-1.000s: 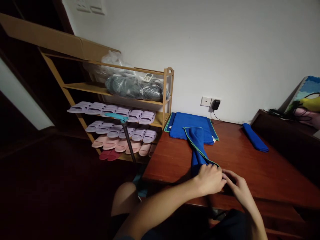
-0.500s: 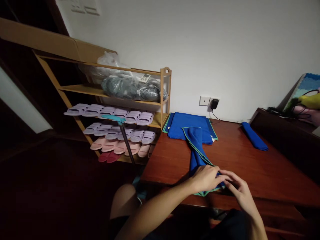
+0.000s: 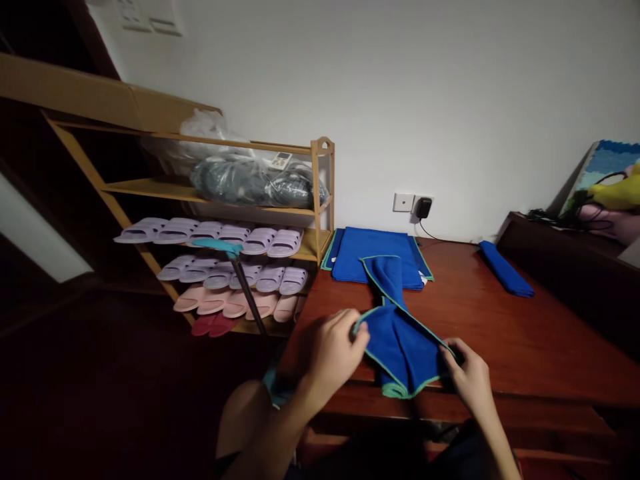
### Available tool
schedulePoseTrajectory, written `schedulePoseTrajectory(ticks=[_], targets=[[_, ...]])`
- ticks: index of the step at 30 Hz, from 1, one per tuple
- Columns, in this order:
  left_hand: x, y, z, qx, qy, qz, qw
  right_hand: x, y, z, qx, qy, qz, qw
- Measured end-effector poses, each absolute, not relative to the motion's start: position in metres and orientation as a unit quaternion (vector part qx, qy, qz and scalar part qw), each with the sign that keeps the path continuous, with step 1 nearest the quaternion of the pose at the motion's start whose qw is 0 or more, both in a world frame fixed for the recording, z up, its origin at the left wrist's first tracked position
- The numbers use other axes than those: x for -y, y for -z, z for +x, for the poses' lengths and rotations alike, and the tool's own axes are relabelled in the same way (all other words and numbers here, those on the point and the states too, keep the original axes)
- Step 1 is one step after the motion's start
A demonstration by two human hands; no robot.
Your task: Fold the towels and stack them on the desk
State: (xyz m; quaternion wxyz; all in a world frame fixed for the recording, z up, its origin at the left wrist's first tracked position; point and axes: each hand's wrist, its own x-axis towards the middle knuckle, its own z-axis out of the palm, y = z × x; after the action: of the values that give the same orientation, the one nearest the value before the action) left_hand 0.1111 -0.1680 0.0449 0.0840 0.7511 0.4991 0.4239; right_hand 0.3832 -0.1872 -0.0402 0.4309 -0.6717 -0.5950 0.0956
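A blue cloth with green edging lies at the front of the table, its near half spread between my hands. My left hand pinches the cloth's left edge. Its right edge is gripped between thumb and fingers of my right hand. A rolled part with green edging shows at the near end, by the table's front edge. The cloth's far end narrows, is bunched and rests over a stack of folded blue cloths near the wall.
A folded blue strip of cloth lies at the table's right. On the left stands a wooden shoe rack with several slippers. A pole with a teal top leans before it. A black plug adapter sits in the wall socket.
My hands were close together over the bunched cloth. Now they have moved apart, left and right, and the cloth's near half is opened out between them. The view has shifted slightly.
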Motion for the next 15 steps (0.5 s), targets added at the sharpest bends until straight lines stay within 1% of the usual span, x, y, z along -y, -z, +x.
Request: schedulePoseTrajectory(ticks=[3, 6, 8, 9, 11, 13, 15], targets=[[0.174, -0.03, 0.059, -0.558, -0.422, 0.714, 0.022, 0.188, 0.043, 0.383, 0.554, -0.071, -0.695, 0.453], [0.176, -0.004, 0.023, -0.619, -0.365, 0.695, -0.032, 0.187, 0.047, 0.385, 0.512, -0.049, -0.716, 0.472], [0.176, 0.01, 0.01, -0.639, -0.326, 0.695, -0.055, 0.186, 0.049, 0.389, 0.494, 0.0, -0.726, 0.479], [0.176, 0.013, 0.006, -0.643, -0.312, 0.696, -0.063, 0.186, 0.05, 0.391, 0.499, 0.028, -0.729, 0.468], [0.177, 0.012, 0.004, -0.636, -0.307, 0.705, -0.067, 0.184, 0.049, 0.396, 0.539, 0.063, -0.731, 0.413], [0.177, -0.002, 0.009, -0.599, -0.321, 0.732, -0.051, 0.18, 0.04, 0.395, 0.596, 0.066, -0.719, 0.353], [0.171, -0.025, 0.021, -0.54, -0.328, 0.775, -0.018, 0.17, 0.023, 0.385, 0.654, 0.058, -0.679, 0.328]])
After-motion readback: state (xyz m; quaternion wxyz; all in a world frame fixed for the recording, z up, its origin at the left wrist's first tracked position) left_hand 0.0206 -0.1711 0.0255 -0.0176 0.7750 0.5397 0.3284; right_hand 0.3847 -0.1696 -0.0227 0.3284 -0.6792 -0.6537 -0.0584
